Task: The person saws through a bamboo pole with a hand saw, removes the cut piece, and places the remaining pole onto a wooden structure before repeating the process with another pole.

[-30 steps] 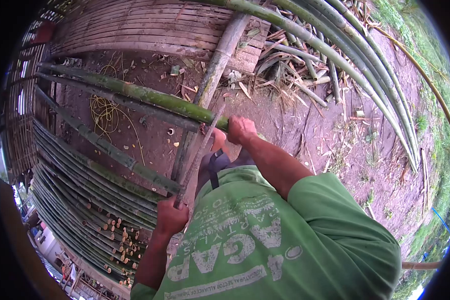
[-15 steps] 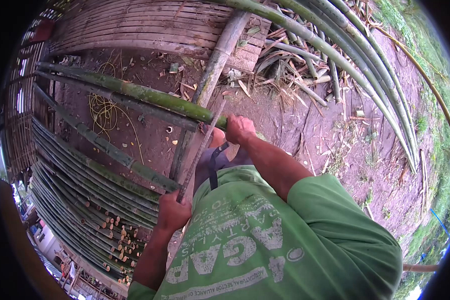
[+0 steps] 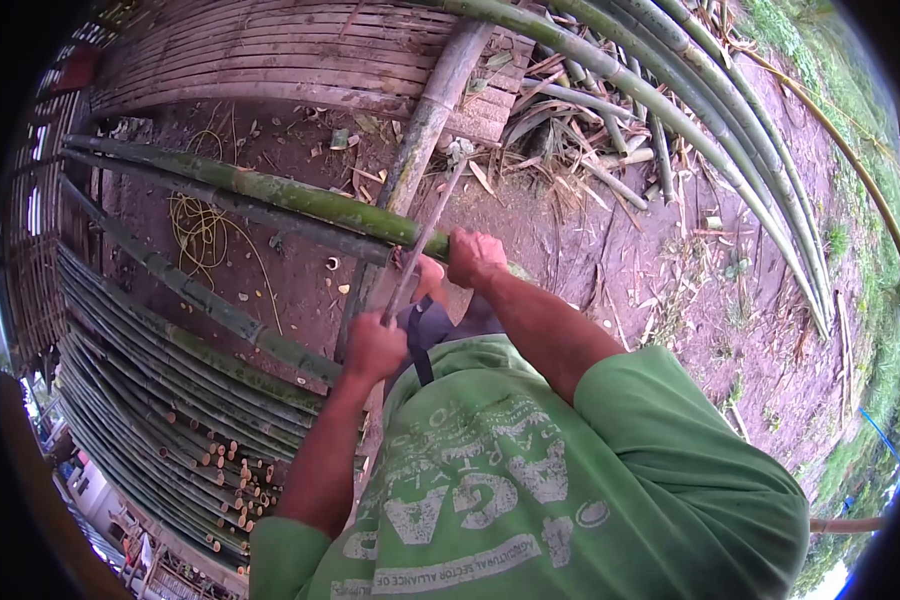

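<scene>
A long thin blade (image 3: 432, 228) lies across a green bamboo pole (image 3: 310, 200) near its right end. My left hand (image 3: 376, 346) is closed round the blade's lower end, left of my dark shorts. Just right of the blade, my right hand (image 3: 475, 258) is closed over the end of the green pole. A darker pole (image 3: 280, 217) runs close below the green one. Both poles cross a thick upright-looking bamboo support (image 3: 425, 130). Part of a foot or leg shows under the blade, mostly hidden.
A slatted bamboo platform (image 3: 270, 50) is at the top. Many poles (image 3: 170, 370) are stacked at the lower left. Long curved poles (image 3: 710, 120) run along the upper right, beside split scraps (image 3: 560, 140). Yellow cord (image 3: 202, 235) lies on the dirt ground.
My left hand has moved up and right toward the green pole, and the blade has slid with it, its far end now higher. My right hand stays on the pole.
</scene>
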Demonstrator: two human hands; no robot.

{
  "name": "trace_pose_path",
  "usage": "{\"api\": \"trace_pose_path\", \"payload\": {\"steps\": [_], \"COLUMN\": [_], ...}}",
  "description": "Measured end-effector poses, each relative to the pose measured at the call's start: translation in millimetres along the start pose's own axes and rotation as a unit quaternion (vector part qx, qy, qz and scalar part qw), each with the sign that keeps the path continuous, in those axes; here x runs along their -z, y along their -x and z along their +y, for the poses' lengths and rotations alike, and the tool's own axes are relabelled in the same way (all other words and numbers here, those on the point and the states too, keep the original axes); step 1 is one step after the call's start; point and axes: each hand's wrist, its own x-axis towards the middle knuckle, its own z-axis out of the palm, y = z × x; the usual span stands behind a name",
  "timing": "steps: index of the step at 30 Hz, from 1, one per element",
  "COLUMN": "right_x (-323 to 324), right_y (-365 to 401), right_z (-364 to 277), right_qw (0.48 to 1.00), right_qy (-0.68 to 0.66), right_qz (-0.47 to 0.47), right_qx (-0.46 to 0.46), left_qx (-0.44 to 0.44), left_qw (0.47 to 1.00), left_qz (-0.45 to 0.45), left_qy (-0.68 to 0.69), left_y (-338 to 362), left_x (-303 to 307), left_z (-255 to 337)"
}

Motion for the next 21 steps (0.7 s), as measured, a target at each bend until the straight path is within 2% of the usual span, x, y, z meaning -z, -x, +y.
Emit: {"api": "trace_pose_path", "payload": {"steps": [1,4,5,6,7,8,10,13,16,19,21], "right_x": [2.1,5.1,6.3,-15.3,-11.4,-27.0,-8.1,-18.4,-15.3,-35.4,-44.0], "right_y": [-3.0,9.1,7.7,22.9,36.7,30.0,36.4,26.6,29.6,21.4,22.4], "right_z": [2.8,-7.6,-7.2,-15.1,-22.3,-21.9,-21.5,-17.5,-17.3,-12.0,-15.6], "right_qw": [1.000,0.997,0.998,0.997,0.994,0.995,0.992,0.996,0.997,0.999,0.998], "right_qy": [-0.017,-0.043,-0.015,0.003,-0.052,-0.047,-0.051,-0.042,-0.028,-0.021,-0.036], "right_qz": [-0.014,-0.065,-0.053,-0.063,-0.091,-0.087,-0.118,-0.078,-0.063,-0.041,-0.021], "right_qx": [-0.001,0.014,0.028,0.045,0.037,0.014,0.014,0.020,0.031,0.026,0.038], "left_qx": [0.021,0.004,0.041,0.037,0.037,0.033,0.052,0.063,0.029,0.011,0.006], "left_qw": [1.000,1.000,0.998,0.997,0.997,0.996,0.992,0.987,0.987,0.995,0.992], "left_qz": [0.002,-0.006,-0.028,-0.033,-0.039,-0.047,-0.091,-0.131,-0.138,-0.095,-0.127], "left_qy": [0.023,-0.021,-0.044,-0.051,-0.061,-0.074,-0.065,-0.064,-0.081,0.005,0.023], "left_y": [-16.5,-2.0,8.2,20.6,28.4,25.8,19.4,-6.8,-16.3,-12.2,-24.8], "left_x": [-10.8,-7.6,1.2,1.2,0.3,-0.2,6.7,18.9,16.4,31.5,43.7], "left_z": [3.9,12.9,24.7,18.6,9.6,4.6,15.9,27.9,42.2,73.9,86.1]}}
